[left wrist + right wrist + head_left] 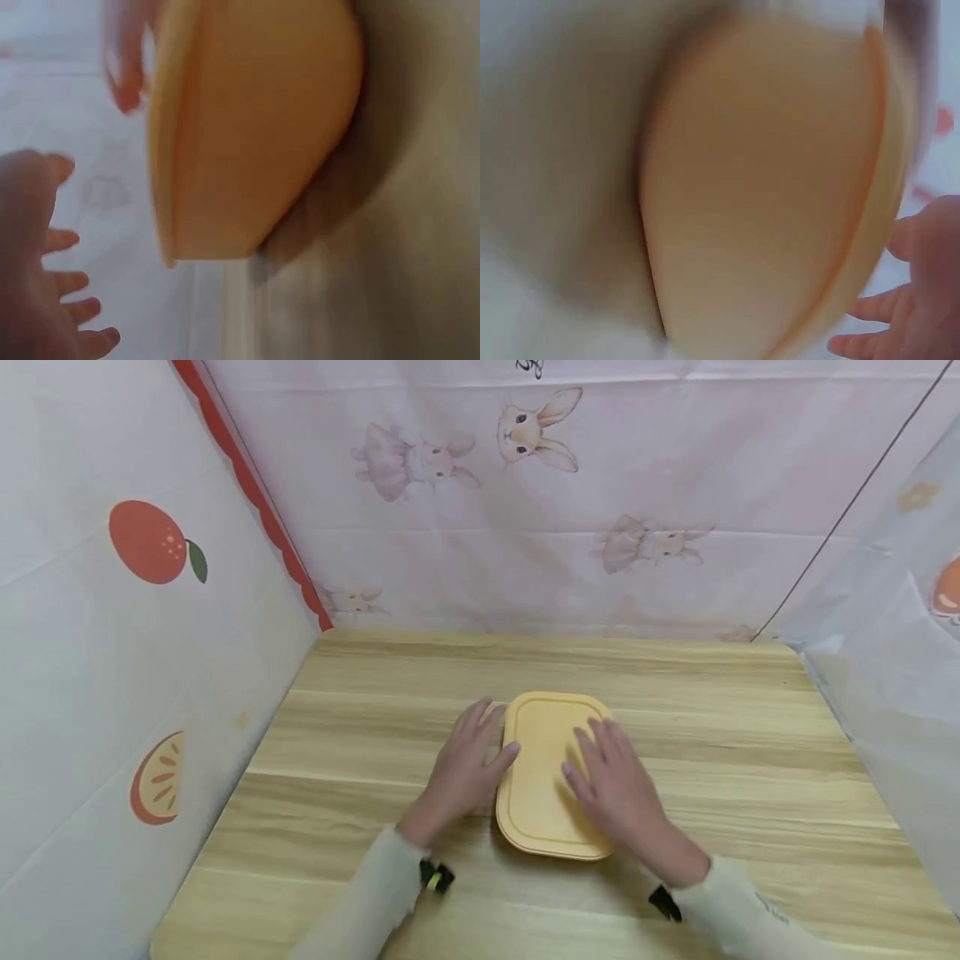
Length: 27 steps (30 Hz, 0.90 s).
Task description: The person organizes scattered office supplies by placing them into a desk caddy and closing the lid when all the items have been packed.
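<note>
A yellow rectangular lidded box (551,814) with rounded corners stands on the table, its flat lid facing up. At its left long side is my left hand (467,764), fingers spread and thumb by the lid's edge. My right hand (618,785) hovers over the right part of the lid with its fingers apart. In the left wrist view, the box's smooth side wall (262,127) slopes inward below the lid rim, and the left hand (34,277) shows relaxed fingers. The right wrist view is blurred; the right hand (922,277) is beside the lid rim there.
The wood-grain table (360,735) has rounded corners. Behind it hangs a pink cloth (465,577) printed with rabbits. A white cloth (67,677) with fruit prints borders the left side, and another pale cloth (892,643) the right.
</note>
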Each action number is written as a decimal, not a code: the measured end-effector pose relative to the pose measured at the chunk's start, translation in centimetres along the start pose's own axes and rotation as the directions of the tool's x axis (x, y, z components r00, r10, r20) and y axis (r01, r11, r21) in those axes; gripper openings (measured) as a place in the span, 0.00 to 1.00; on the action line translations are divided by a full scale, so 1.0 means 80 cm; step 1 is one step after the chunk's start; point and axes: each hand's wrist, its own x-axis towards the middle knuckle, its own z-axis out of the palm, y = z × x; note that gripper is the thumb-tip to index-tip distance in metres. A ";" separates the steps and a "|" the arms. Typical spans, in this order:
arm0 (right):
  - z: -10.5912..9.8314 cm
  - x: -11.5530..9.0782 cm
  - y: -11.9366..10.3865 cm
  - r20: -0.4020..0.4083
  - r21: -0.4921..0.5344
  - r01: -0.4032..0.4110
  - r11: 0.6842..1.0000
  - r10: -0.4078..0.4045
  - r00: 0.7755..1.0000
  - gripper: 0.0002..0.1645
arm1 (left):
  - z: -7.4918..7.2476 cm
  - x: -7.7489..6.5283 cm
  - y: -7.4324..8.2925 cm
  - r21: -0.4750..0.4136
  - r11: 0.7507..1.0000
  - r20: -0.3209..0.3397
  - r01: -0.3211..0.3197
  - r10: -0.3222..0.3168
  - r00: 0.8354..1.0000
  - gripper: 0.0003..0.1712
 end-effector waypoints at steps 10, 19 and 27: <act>0.039 -0.058 -0.038 0.025 -0.081 0.130 0.988 -0.128 0.991 0.36 | 0.032 0.087 -0.017 0.274 0.926 0.308 -0.261 0.173 0.936 0.49; 0.046 -0.060 -0.037 0.038 -0.084 0.114 0.990 -0.111 0.993 0.37 | 0.032 0.085 -0.016 0.281 0.922 0.313 -0.266 0.174 0.934 0.46; 0.022 -0.052 -0.036 0.105 0.011 0.119 0.993 -0.120 0.987 0.39 | 0.020 0.084 -0.017 0.239 0.932 0.305 -0.271 0.193 0.933 0.48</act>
